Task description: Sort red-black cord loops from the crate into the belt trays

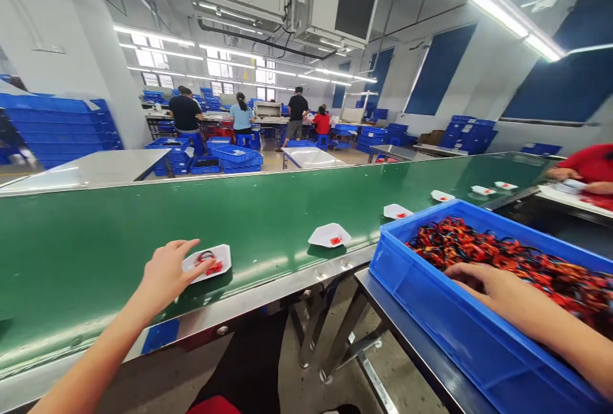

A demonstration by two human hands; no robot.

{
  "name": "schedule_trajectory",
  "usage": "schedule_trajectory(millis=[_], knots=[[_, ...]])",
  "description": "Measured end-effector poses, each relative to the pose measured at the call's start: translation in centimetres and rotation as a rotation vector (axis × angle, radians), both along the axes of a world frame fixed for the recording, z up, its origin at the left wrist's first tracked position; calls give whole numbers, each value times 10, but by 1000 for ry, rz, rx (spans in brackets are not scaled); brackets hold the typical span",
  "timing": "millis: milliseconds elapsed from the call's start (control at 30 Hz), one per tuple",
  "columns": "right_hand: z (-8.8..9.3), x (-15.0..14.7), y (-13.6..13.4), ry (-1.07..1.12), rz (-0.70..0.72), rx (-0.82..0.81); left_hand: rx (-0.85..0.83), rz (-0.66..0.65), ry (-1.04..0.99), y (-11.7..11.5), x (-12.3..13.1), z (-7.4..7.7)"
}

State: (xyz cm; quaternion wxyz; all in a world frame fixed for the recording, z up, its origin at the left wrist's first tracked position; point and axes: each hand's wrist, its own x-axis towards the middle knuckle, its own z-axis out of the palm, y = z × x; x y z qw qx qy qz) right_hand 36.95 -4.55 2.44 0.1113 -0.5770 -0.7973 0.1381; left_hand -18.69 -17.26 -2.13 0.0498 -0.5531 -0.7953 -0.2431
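Note:
My left hand (167,270) is over the left side of a small white tray (226,255) on the green conveyor belt. Its fingers are spread, and nothing shows gripped between them. Inside that tray lie small red pieces (216,267) and a dark looped piece (205,255). On the right, my right hand (483,286) reaches over the near wall of a blue bin (416,292). The bin holds a heap of small red, orange and black looped parts (507,254). The fingertips of this hand are hidden behind the bin's rim, so any grip is out of sight.
Further along the green belt (268,209) stand several white trays with red pieces, the nearest tray (330,235) in the middle. A metal stand (364,292) carries the bin. A co-worker in red (591,168) sits at the far right. Blue crates (57,126) are stacked at left.

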Motion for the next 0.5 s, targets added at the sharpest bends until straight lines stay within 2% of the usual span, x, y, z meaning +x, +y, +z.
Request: schedule_trajectory(millis=[33, 100, 267, 400, 500], knots=[[4, -2, -2, -2, -1, -15, 25, -1, 14, 3, 3, 1], [10, -8, -7, -17, 6, -21, 106, -93, -9, 13, 19, 6], [20, -20, -13, -131, 2, -22, 207, -457, -161, 45, 97, 18], [27, -25, -17, -213, -5, 42, 162, -709, -289, 64, 158, 3], [31, -27, -17, -252, -70, 125, 142, -813, -395, 70, 190, -14]])
